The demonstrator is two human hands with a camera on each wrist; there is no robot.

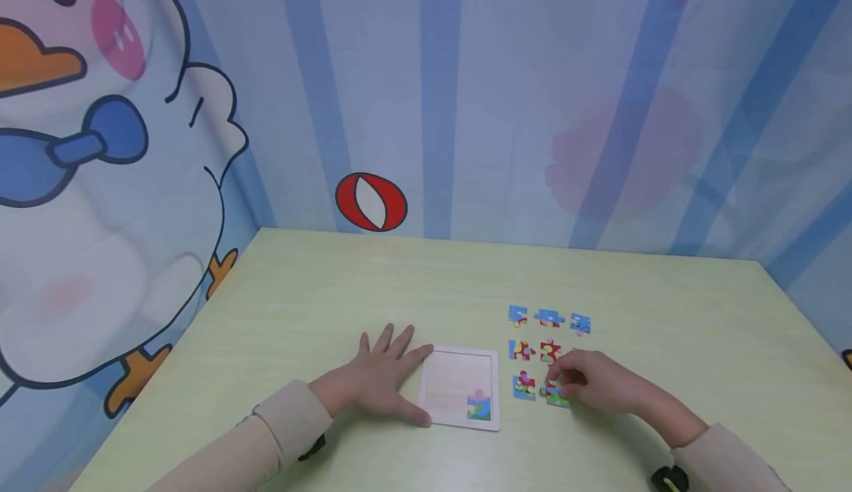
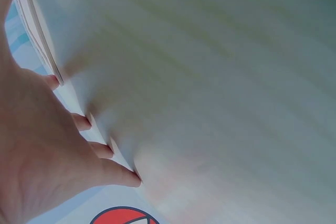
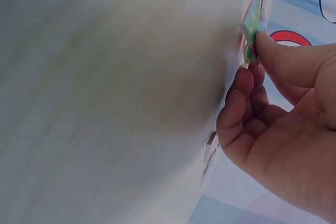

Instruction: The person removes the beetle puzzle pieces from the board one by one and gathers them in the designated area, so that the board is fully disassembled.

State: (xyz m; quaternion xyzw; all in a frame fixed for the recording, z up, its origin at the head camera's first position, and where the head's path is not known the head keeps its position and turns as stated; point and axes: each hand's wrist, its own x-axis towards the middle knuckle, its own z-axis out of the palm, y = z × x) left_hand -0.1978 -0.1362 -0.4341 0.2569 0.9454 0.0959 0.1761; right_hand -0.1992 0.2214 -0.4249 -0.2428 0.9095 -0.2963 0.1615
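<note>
My left hand point(image 1: 373, 381) lies spread on the table, with thumb and index fingertips at the left edge of a square puzzle tray point(image 1: 495, 392). One blue and green jigsaw piece point(image 1: 479, 408) sits in the tray's lower right corner. To the right of the tray, my right hand point(image 1: 602, 382) pinches a green and blue jigsaw piece point(image 3: 253, 22) between thumb and fingers. In the right wrist view that piece is tilted, its edge close to the tabletop. The fingers partly cover it in the head view.
Three mostly blue pieces point(image 1: 549, 318) form the far row of loose pieces. Nearer are red and yellow pieces point(image 1: 521, 351) and a red, green and blue piece point(image 1: 523, 386). The pale table point(image 1: 319, 277) ends at a printed curtain point(image 1: 492, 107) behind.
</note>
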